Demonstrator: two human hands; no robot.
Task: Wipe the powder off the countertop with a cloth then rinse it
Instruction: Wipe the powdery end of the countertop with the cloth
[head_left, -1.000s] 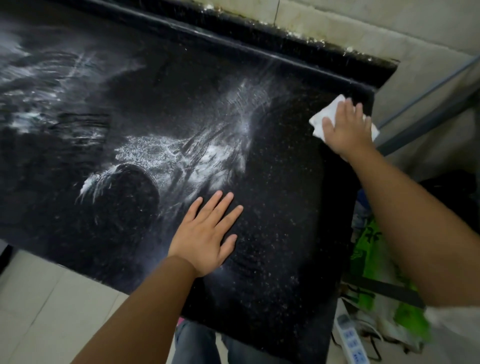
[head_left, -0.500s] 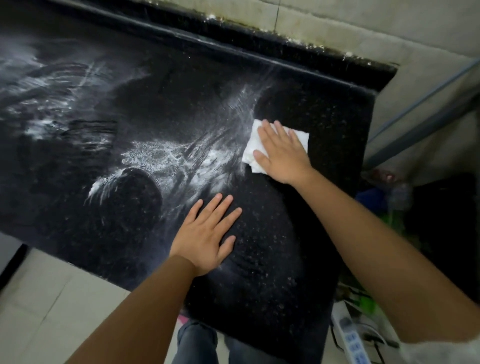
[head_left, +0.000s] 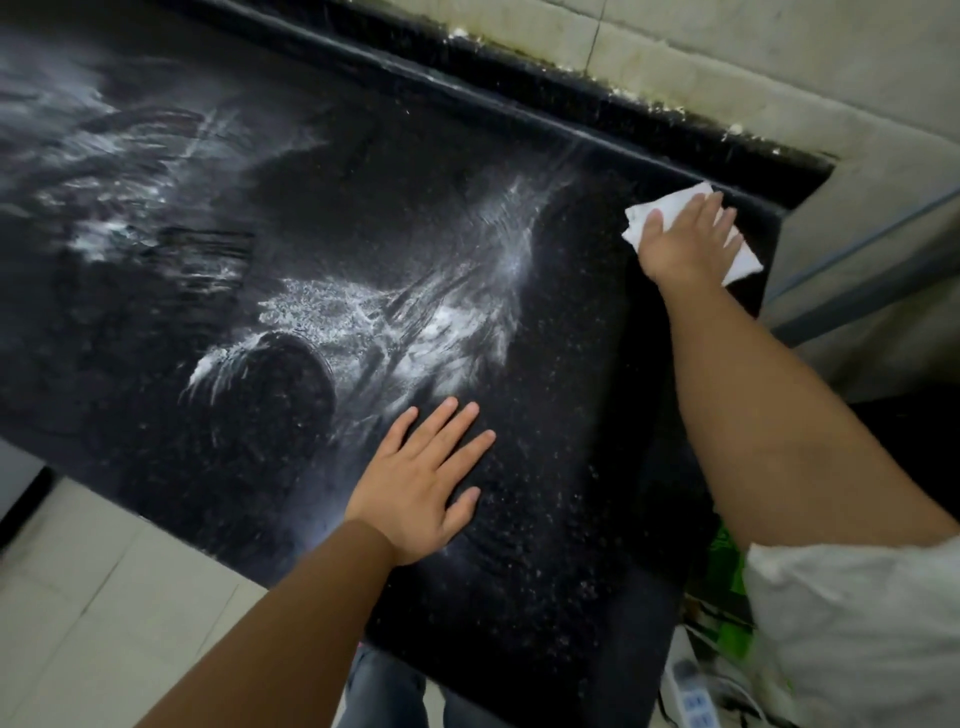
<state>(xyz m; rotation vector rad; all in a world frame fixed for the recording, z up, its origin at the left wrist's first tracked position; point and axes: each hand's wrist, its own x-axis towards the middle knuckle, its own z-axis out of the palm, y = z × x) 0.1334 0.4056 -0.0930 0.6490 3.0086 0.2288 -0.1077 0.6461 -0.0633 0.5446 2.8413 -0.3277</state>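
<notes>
1. Pressing down on a white cloth (head_left: 740, 262), the right hand (head_left: 688, 244) lies flat with its fingers stretched out and slightly spread toward the far right corner of the countertop (head_left: 561, 519); nothing is gripped, the palm and straight fingers simply cover the cloth.
2. The right forearm runs from the near right of the view, where a white sleeve (head_left: 857, 639) covers the upper arm, diagonally up to the wrist at the cloth.
3. The left hand (head_left: 421, 480) rests palm down on the black countertop nearer the front edge, fingers straight and a little fanned, thumb out to the right; it holds nothing.
4. The left forearm comes in from the near edge of the view, angled up and to the right.
5. No brand, label or readable writing shows anywhere.
6. The cloth lies crumpled under the right hand, its edges sticking out to the left and right of the fingers, just short of the raised back ledge.
7. White powder (head_left: 374, 322) is smeared in streaks and swirls across the middle and far left of the countertop, between the two hands and beyond the left one; fine specks dot the surface near the right side.
8. Pale floor tiles (head_left: 93, 597) show at the near left, and a power strip (head_left: 693, 699) lies on the floor at the near right.
</notes>
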